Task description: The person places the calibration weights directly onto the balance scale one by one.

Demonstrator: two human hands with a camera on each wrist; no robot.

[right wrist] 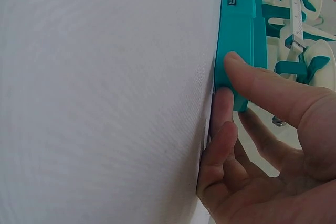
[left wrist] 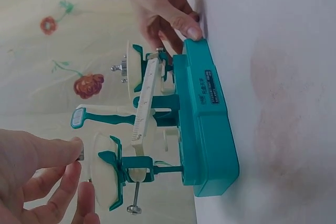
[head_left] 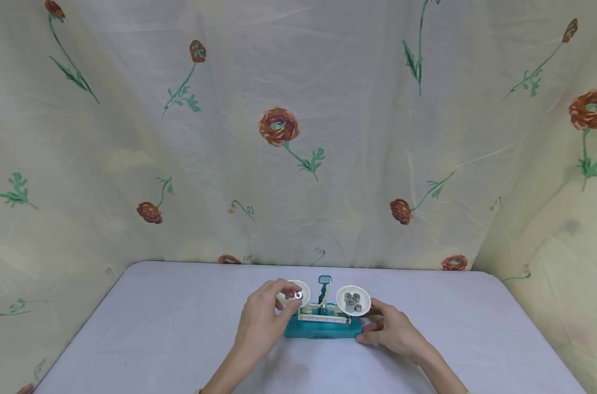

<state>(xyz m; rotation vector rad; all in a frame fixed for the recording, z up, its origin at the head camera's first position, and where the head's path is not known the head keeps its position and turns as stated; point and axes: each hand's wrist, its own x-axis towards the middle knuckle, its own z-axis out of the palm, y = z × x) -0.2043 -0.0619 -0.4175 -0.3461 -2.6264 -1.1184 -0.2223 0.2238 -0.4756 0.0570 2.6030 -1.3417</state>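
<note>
A teal balance scale (head_left: 323,328) with two white pans stands on the table. Between thumb and fingertips, my left hand (head_left: 266,312) pinches a small silver metal nut (head_left: 298,295) over the left pan (head_left: 306,289), which the hand partly covers. In the left wrist view the nut (left wrist: 80,155) shows only as a sliver by the pan's rim. My right hand (head_left: 394,331) grips the right end of the teal base (right wrist: 239,40), thumb on its front and fingers around the end. Several small silver metal pieces (head_left: 352,301) lie in the right pan (head_left: 342,293).
The scale's white graduated beam (left wrist: 144,103) runs across its front, and a teal upright pointer (head_left: 324,284) rises at its middle. A pale cloth covers the table (head_left: 180,328). Behind and at the sides hangs a flower-patterned curtain (head_left: 347,219).
</note>
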